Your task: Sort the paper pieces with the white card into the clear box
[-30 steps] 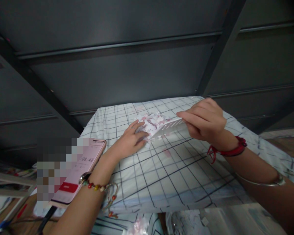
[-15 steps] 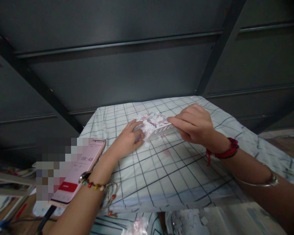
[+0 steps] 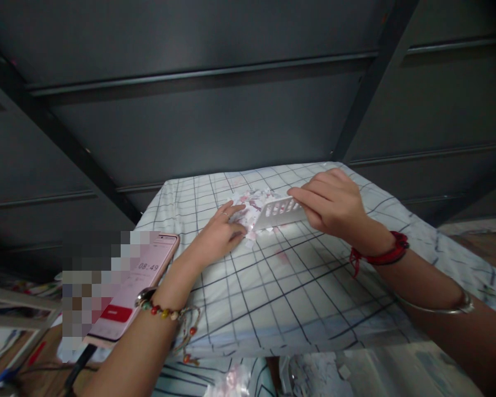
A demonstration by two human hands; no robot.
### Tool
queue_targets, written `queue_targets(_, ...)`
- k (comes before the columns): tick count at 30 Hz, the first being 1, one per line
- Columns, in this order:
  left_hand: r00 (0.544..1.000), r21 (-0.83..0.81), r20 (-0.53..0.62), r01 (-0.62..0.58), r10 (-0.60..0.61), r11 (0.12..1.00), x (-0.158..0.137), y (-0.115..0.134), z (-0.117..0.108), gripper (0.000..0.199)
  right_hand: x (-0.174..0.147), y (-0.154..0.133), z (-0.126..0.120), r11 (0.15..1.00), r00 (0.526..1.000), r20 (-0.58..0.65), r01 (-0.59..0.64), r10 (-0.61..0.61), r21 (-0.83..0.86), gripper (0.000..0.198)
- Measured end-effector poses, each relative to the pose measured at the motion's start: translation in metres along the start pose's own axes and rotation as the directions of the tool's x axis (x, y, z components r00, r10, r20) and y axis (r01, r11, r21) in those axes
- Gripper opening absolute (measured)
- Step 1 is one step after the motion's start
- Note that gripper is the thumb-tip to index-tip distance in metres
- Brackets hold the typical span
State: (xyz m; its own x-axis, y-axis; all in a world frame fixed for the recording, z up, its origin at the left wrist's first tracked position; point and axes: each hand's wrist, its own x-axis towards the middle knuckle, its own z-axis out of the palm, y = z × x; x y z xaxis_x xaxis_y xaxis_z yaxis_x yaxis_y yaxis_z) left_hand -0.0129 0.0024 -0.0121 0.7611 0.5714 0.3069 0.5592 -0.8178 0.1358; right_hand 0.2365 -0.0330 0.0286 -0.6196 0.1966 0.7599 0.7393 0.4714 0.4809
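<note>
A white slotted plastic basket (image 3: 268, 219) is tilted on the cloth, its slotted side facing me. My right hand (image 3: 333, 201) grips its right end, with thumb and fingers pinched over the edge. Left of and behind the basket lies a heap of torn paper scraps (image 3: 252, 199), white with pink and purple bits. My left hand (image 3: 221, 231) rests at the heap's near left side, fingers apart and curved round the scraps. The basket partly covers the heap, so I cannot tell how much paper is inside it.
A white checked cloth (image 3: 240, 298) covers the table, with dark panels (image 3: 210, 121) rising behind. At the left a pink-edged phone (image 3: 136, 281) is plugged into a cable (image 3: 80, 364). Below the front edge are a clear bag (image 3: 231, 380) and a container of paper scraps (image 3: 318, 375).
My right hand has lifted the basket's edge and shifted slightly right, so more of the slotted side shows. My left hand has barely moved, staying beside the scraps.
</note>
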Motion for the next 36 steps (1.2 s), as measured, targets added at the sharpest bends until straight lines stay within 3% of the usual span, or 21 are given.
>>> queue_targets(4, 0.998, 0.007, -0.024, -0.06, 0.06, 0.998, 0.001, 0.003, -0.003, 0.017, -0.001, 0.001, 0.006, 1.0, 1.0, -0.002, -0.015, 0.015, 0.026, 0.021)
queue_targets(19, 0.994, 0.009, 0.024, -0.103, 0.103, 0.995, 0.001, 0.002, -0.006, 0.019, -0.001, 0.003, 0.002, 0.984, 0.995, 0.074, -0.08, 0.069, 0.157, 0.026)
queue_targets(25, 0.997, -0.006, 0.036, -0.069, 0.069, 0.998, 0.002, 0.005, -0.008, 0.019, 0.003, -0.001, 0.001, 0.99, 1.0, 0.008, -0.031, 0.031, 0.136, 0.022)
queue_targets(31, 0.999, -0.021, 0.032, -0.043, 0.044, 0.999, 0.0, 0.007, -0.009, 0.019, 0.001, -0.001, -0.003, 0.974, 0.999, -0.038, -0.008, 0.017, 0.226, 0.016)
queue_targets(36, 0.998, -0.065, 0.037, -0.041, 0.044, 0.997, 0.0, 0.008, -0.007, 0.011, -0.001, 0.002, -0.006, 0.977, 0.999, 0.007, 0.039, -0.041, 0.212, 0.017)
